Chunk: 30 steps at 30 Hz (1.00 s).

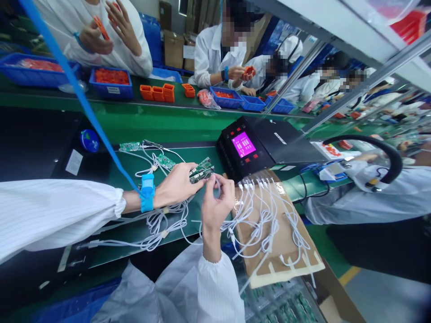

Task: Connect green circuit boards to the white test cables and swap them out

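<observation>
My left hand (177,185), with a blue strap at the wrist, is closed on green circuit boards (201,170) above the green bench. Pinched at the boards' right end, my right hand (217,202) holds the end of a white cable (218,186). Two more boards, one of them a small green board (165,162), lie behind my left hand with white cables attached. Coiled white cables (164,224) rest on the bench below my left wrist. A black tester (244,146) with a lit magenta screen stands just right of my hands.
White cables hang from the tester over a cardboard sheet (269,242). A blue cord (76,85) runs down to my wrist strap. Across the line, people handle orange parts beside blue bins (112,92). A black curved tube (387,152) stands at right.
</observation>
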Tool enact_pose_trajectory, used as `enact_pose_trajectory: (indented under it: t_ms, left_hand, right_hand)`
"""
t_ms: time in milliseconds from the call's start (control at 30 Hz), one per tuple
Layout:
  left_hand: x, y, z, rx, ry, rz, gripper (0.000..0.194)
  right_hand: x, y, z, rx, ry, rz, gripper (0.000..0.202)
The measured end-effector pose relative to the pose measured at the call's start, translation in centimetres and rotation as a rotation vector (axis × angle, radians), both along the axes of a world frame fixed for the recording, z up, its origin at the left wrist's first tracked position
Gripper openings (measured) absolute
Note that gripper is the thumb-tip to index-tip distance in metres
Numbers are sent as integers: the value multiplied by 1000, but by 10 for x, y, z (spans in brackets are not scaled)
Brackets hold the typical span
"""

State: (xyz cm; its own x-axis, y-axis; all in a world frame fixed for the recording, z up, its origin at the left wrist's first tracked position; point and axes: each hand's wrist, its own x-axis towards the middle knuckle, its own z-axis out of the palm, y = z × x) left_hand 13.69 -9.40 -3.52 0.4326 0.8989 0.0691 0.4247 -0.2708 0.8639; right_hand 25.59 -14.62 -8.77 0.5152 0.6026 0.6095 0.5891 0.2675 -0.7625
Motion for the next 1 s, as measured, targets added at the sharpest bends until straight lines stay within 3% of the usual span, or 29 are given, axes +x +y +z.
enact_pose_trajectory:
  t_ms: [100,200,400,533,633,800,900,1000]
  left_hand:
    - [0,2,2,-7,-5,-54,25]
    - [0,4,5,-120,-85,-107,26]
    - [0,13,0,-349,-218,113,23]
    - [0,18,-4,-377,-255,142,22]
    - [1,16,-5,-389,-251,132,21]
    - [2,14,-1,-404,-252,134,23]
    - [1,15,1,-425,-246,151,22]
    - [-1,16,1,-496,-222,214,27]
  right_hand:
    - [5,1,3,-22,19,26,19]
    - [17,0,6,-67,16,51,20]
    - [60,8,7,-201,212,-22,31]
    - [83,30,9,-306,158,-44,33]
    - [83,52,3,-381,104,8,35]
    - [60,73,-21,-540,-45,135,34]
    - [54,54,-37,-611,-212,170,39]
    - [60,6,-54,-608,-307,157,43]
